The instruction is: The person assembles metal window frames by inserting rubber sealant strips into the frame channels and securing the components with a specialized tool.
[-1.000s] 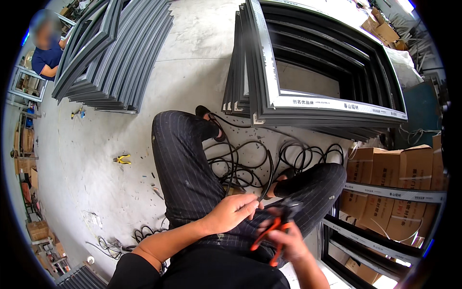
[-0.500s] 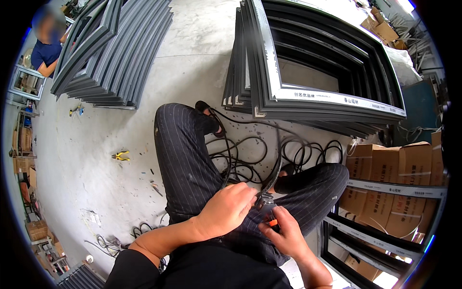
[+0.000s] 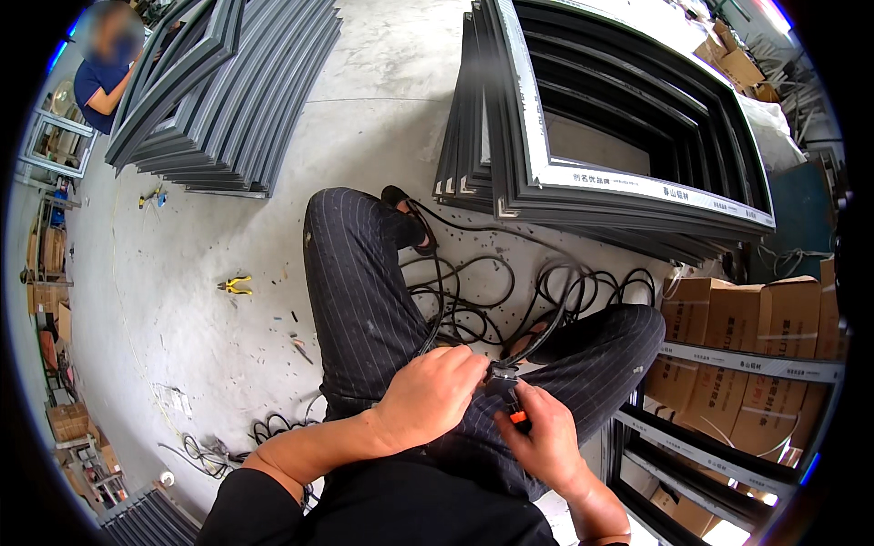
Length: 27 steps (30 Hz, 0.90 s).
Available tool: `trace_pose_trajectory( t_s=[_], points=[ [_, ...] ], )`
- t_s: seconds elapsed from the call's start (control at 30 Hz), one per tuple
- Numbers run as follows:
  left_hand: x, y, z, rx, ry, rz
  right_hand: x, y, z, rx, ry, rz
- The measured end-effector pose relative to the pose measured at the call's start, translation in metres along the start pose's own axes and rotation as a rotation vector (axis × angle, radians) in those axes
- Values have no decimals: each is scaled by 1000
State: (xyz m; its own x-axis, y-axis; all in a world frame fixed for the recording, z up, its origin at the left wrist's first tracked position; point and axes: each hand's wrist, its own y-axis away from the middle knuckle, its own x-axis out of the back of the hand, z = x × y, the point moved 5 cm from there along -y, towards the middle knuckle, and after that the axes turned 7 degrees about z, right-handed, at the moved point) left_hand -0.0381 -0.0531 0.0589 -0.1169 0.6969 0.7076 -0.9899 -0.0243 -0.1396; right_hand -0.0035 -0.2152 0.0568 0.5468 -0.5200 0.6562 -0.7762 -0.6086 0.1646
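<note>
I sit with a black cable (image 3: 544, 342) running to a dark, blocky fitting (image 3: 502, 373) above my lap. My left hand (image 3: 435, 393) is closed, its fingers at the left side of the fitting; a stretch of cable comes out just beyond its knuckles. My right hand (image 3: 544, 428) is pinched around a small tool with an orange part (image 3: 518, 418), close below the fitting. Its exact kind is hidden by the fingers. Loops of the cable lie on the floor between my legs.
Stacked dark window frames (image 3: 628, 187) stand ahead right, more grey frames (image 3: 228, 118) ahead left with a person (image 3: 105, 82) beside them. Yellow-handled pliers (image 3: 237, 286) and small scraps lie on the floor at left. Cardboard boxes (image 3: 728, 337) stand at right behind a frame.
The fitting has turned a little, and the flat grey surface that showed before now looks darker. Both hands keep their hold near it. The whole view has shifted slightly.
</note>
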Motion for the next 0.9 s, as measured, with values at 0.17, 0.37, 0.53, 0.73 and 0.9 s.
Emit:
trace_pose_trajectory(
  t_s=[0.17,0.37,0.53,0.73,0.9],
  points=[
    [-5,3,-4,19,25,-47,2,1,2,8,98,23],
    [0,-4,-14,101,89,20,17,37,51,-139,556,64],
    [0,-12,-23,194,285,16,14,86,43,-152,541,-128],
    [-17,-11,-30,400,630,-26,6,90,38,-73,447,-89],
    [-31,-11,-28,646,1249,-49,12,40,29,52,117,135]
  ],
)
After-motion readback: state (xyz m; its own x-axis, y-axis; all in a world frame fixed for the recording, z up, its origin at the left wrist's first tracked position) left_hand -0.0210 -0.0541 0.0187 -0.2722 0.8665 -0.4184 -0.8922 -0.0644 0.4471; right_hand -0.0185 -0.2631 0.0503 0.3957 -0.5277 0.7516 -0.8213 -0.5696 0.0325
